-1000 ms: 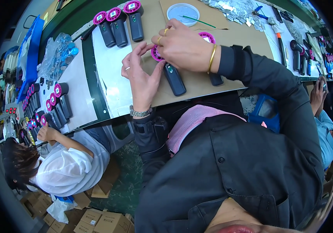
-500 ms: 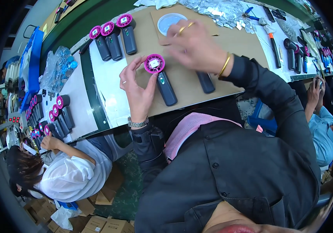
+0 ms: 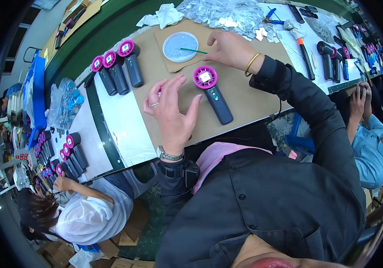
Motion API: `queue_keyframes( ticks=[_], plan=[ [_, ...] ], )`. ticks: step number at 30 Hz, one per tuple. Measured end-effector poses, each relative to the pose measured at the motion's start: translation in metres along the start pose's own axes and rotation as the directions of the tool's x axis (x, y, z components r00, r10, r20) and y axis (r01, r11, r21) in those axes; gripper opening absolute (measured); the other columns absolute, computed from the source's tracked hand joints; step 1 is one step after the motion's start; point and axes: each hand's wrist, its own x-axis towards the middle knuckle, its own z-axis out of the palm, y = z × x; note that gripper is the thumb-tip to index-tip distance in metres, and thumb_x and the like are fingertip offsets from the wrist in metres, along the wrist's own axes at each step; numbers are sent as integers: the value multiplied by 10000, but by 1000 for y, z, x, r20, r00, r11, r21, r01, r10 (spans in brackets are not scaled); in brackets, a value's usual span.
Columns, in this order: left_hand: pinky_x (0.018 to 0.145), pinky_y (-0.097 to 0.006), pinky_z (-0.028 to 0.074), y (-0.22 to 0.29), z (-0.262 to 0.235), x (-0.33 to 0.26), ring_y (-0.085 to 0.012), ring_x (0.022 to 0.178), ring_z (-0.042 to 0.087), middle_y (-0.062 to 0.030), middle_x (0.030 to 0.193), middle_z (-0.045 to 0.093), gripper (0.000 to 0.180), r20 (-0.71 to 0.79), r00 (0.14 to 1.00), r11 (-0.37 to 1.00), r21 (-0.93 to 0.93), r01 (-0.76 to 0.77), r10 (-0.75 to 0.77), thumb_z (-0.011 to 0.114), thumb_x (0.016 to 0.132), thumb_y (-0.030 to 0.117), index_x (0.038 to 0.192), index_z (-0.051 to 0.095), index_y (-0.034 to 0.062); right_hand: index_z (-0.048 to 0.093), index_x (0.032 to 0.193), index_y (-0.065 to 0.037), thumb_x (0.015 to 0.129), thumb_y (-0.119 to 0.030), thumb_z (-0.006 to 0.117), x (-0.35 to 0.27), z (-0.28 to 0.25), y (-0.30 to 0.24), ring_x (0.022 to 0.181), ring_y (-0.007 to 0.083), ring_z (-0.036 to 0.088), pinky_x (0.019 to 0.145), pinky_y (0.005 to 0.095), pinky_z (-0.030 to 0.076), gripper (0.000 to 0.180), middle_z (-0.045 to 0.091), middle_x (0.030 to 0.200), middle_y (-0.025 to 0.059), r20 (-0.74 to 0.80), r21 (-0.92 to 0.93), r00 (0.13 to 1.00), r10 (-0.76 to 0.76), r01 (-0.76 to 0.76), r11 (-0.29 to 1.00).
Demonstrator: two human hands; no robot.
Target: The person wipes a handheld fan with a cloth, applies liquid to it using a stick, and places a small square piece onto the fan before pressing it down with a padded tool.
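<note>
My right hand [image 3: 230, 52] pinches a thin green stick [image 3: 194, 51], whose far end lies over a round, shallow clear dish [image 3: 173, 54] on a cardboard piece. Nearer to me lies a dark handheld fan-like device [image 3: 218, 105], its round pink slotted head bearing a white square at the hub. My left hand [image 3: 173, 114], fingers spread, hovers to its left. Behind those fingers a second device mostly hides; only a bit of its pink rim [image 3: 159, 91] shows. I cannot tell whether the left hand touches it.
Several similar devices [image 3: 119, 78] stand in a row at the left. Clear plastic bits [image 3: 227, 15] heap up at the back beside a white cloth [image 3: 162, 16]. Orange-and-black tool [image 3: 305, 56] and pliers [image 3: 272, 17] lie right. A co-worker in white [image 3: 88, 214] sits left.
The whole view has shifted. My right hand has moved off the right-hand device, which now shows fully, and holds the green stick at the dish. My left hand now covers the left-hand device.
</note>
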Motion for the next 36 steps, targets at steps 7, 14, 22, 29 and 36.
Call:
queue_keyframes(
  ticks=[7, 14, 22, 29, 36],
  plan=[
    [1142, -497, 197, 10, 14, 10, -279, 1315, 542, -18, 1311, 709, 586, 43, 999, 999, 33, -16, 15, 895, 777, 257, 1305, 676, 128, 799, 938, 10, 888, -266, 812, 14, 1, 7, 698, 227, 724, 672, 342, 560, 281, 770, 803, 140, 3, 289, 995, 104, -100, 952],
    [1142, -498, 193, 12, 15, 13, -281, 1311, 546, -26, 1285, 721, 582, 66, 998, 999, 31, -11, 9, 897, 786, 274, 1303, 675, 122, 806, 901, 13, 901, -210, 783, 15, -1, 15, 703, 130, 679, 665, 300, 542, 224, 758, 769, 85, 88, 401, 973, 211, -229, 887],
    [1143, -500, 188, 11, 15, 15, -276, 1316, 539, -22, 1265, 729, 573, 70, 998, 999, 37, 2, -5, 898, 791, 283, 1295, 677, 124, 807, 915, 37, 919, -181, 799, 25, 19, 19, 770, 106, 668, 709, 279, 540, 219, 767, 849, 55, 220, 567, 935, 278, -354, 744],
    [1140, -498, 186, 10, 19, 16, -274, 1315, 539, -16, 1251, 734, 558, 61, 998, 999, 42, 7, -10, 893, 797, 284, 1286, 678, 126, 823, 975, 17, 923, -196, 821, 34, 22, 16, 783, 84, 640, 707, 257, 512, 219, 754, 877, 27, 338, 634, 877, 342, -481, 605],
    [1136, -501, 193, 15, 17, 19, -277, 1306, 547, -19, 1241, 737, 563, 51, 999, 999, 39, 0, -2, 897, 792, 281, 1288, 678, 127, 832, 1009, -17, 935, -194, 813, 30, -1, 7, 758, 53, 596, 667, 233, 467, 193, 734, 858, -6, 378, 709, 857, 350, -511, 485]
  ],
)
